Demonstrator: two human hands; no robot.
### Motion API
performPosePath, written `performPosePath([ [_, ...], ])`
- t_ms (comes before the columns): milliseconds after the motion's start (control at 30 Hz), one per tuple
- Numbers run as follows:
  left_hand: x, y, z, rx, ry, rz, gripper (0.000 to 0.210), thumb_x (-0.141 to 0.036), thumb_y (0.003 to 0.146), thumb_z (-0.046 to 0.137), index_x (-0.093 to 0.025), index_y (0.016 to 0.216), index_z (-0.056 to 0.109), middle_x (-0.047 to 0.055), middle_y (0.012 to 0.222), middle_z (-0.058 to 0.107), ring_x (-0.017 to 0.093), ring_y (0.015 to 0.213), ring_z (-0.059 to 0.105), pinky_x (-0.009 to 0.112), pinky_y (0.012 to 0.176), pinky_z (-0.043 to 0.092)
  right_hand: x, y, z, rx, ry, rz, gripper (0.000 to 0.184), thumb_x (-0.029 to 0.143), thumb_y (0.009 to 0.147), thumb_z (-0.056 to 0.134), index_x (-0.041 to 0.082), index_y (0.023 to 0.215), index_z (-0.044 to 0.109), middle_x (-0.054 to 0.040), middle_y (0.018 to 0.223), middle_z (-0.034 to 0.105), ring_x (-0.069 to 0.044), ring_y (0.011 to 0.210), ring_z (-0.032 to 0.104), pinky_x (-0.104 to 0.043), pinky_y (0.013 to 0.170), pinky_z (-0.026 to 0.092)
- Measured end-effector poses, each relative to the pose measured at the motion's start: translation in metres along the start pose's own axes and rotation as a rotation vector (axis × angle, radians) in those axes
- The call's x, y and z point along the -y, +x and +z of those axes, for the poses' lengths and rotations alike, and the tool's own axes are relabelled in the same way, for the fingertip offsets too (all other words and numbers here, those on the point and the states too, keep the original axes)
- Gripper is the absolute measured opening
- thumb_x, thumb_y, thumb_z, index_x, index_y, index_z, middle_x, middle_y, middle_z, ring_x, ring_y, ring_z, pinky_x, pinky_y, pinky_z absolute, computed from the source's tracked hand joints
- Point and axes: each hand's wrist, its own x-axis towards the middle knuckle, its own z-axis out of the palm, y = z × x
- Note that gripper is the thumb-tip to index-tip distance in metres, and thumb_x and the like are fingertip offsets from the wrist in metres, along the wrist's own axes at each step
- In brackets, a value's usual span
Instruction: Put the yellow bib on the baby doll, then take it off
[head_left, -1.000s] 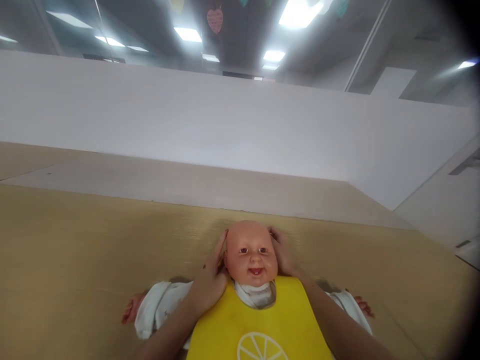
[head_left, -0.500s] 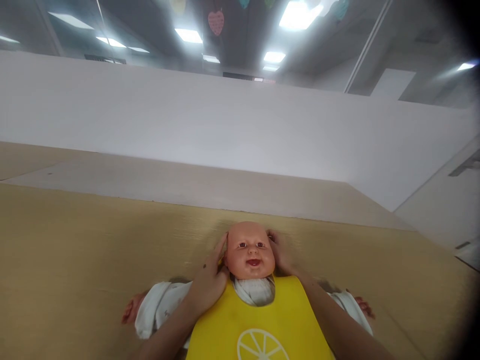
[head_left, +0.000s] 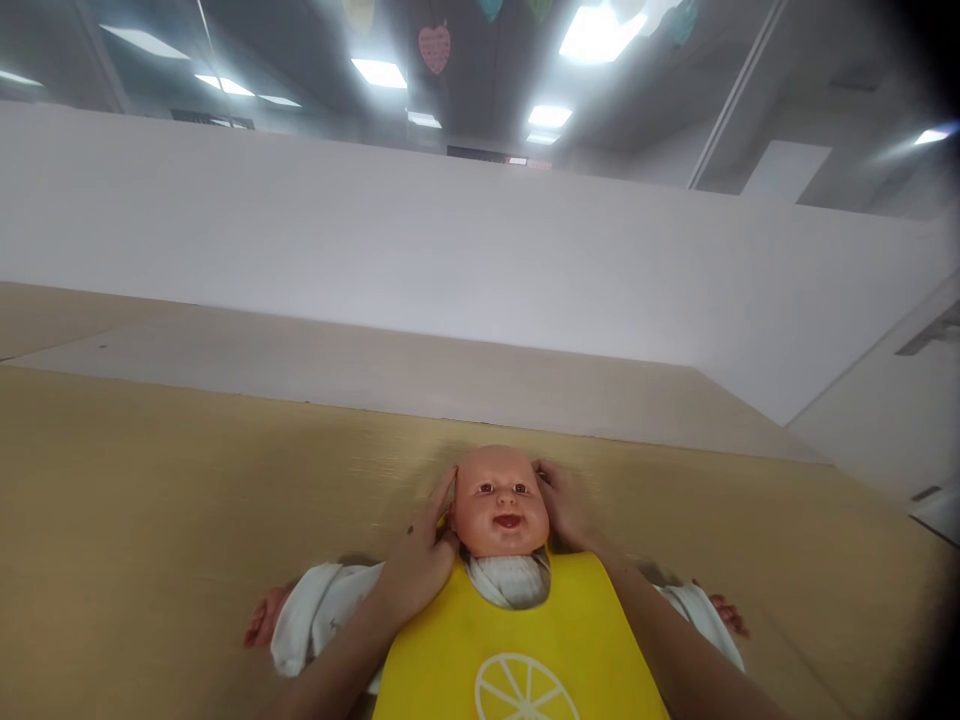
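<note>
A baby doll (head_left: 501,500) lies on its back on the wood-toned surface, head away from me, in a white patterned outfit with its arms spread. Over its chest lies a yellow bib (head_left: 450,660) with a white citrus-slice print, its neck opening below the chin. My left hand (head_left: 424,560) is beside the left of the head, with a bit of yellow strap showing by its fingers. On the other side my right hand (head_left: 564,508) curls behind the head. Both hands appear closed around the bib's neck ends. Most fingertips, and any fastening, are hidden behind the head.
The wood-toned surface (head_left: 187,500) spreads to both sides. Beyond it run a pale ledge (head_left: 420,360) and a low white wall (head_left: 450,240) with glass above. A pink heart-shaped paper (head_left: 435,48) and other cut-outs hang at the top.
Almost nothing differs. The whole view has shifted very slightly, while both hands stay at the sides of the doll's head and the bib keeps its place.
</note>
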Motion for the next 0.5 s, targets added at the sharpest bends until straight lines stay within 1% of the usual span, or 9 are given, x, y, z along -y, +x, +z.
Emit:
performPosePath([
  [133,-0.0023,-0.0009,-0.0013,-0.002,0.013,-0.017,0.067,-0.022,0.08,0.046,-0.025,0.146,0.035,0.005,0.146,0.045,0.028,0.136,0.038,0.048,0.112,0.03,0.0028,-0.0021,0.0006,0.0,-0.023,0.007,0.019,0.034,0.072,0.05,0.018,0.063,0.056,-0.0035,0.066,0.062,-0.019,0.069,0.055,-0.028,0.06,0.039],
  [233,-0.0047,-0.0009,-0.0018,0.004,0.009,-0.028,0.066,-0.023,0.079,0.047,-0.026,0.144,0.037,0.004,0.144,0.047,0.03,0.135,0.04,0.05,0.111,0.031,0.0041,-0.0042,0.0,0.009,-0.023,0.002,0.016,0.03,0.073,0.05,0.02,0.062,0.056,-0.0049,0.069,0.064,-0.02,0.071,0.056,-0.03,0.062,0.039],
  [333,-0.006,-0.0009,-0.0018,0.004,-0.008,-0.024,0.066,-0.022,0.078,0.049,-0.027,0.144,0.039,0.004,0.144,0.048,0.03,0.135,0.04,0.05,0.111,0.031,0.0018,-0.0044,-0.0002,0.012,-0.002,-0.011,0.016,0.029,0.074,0.051,0.023,0.06,0.054,-0.0056,0.071,0.064,-0.022,0.072,0.057,-0.032,0.063,0.04],
  [500,-0.0052,-0.0008,-0.0019,0.006,0.005,-0.029,0.065,-0.023,0.079,0.048,-0.026,0.143,0.039,0.004,0.143,0.048,0.029,0.134,0.041,0.049,0.111,0.032,-0.0015,-0.003,0.0008,0.011,-0.035,0.002,0.016,0.028,0.073,0.049,0.022,0.059,0.055,-0.006,0.069,0.063,-0.022,0.071,0.056,-0.031,0.061,0.039],
])
